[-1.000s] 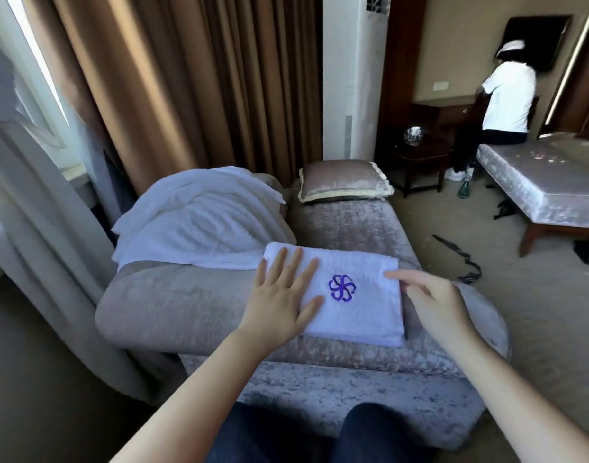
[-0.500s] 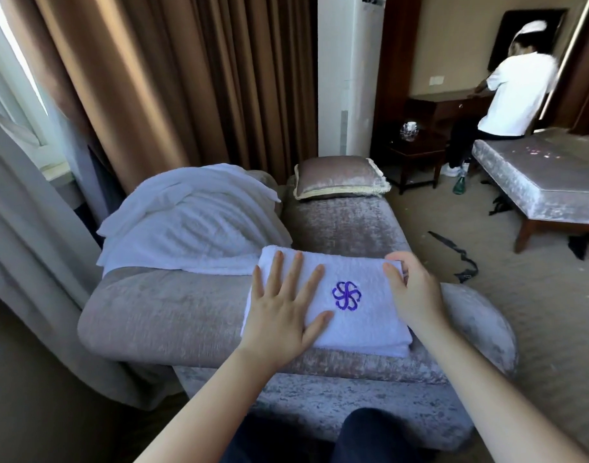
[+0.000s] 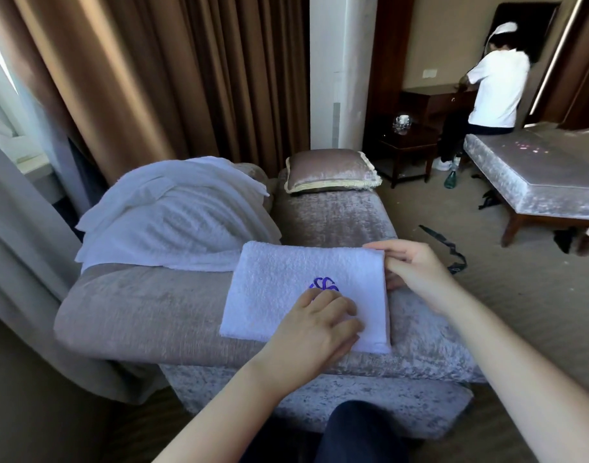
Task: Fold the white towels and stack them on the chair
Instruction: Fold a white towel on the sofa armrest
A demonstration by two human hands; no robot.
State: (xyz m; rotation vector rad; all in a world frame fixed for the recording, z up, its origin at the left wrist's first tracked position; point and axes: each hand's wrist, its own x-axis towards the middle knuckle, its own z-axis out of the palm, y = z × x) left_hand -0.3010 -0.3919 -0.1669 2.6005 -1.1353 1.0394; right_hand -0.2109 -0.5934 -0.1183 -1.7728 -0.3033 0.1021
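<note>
Folded towel (image 3: 286, 289) lies flat on the padded arm of the chair (image 3: 146, 315), a neat white terry rectangle. Left hand (image 3: 315, 329) rests on its 5 o'clock part, fingers bent, tips on the cloth (cannot tell whether they catch any of it). Right hand (image 3: 416, 272) at the towel's 3 o'clock edge, thumb on top, pinching the layered edge near the far corner. Purple embroidered emblem (image 3: 323, 284), a swirl, lower half under the left knuckles. Chair upholstery grey-brown crushed velvet. Loose towels (image 3: 173, 218) heaped at 10 o'clock, rumpled. Fringed cushion (image 3: 330, 170) at 12 o'clock.
</note>
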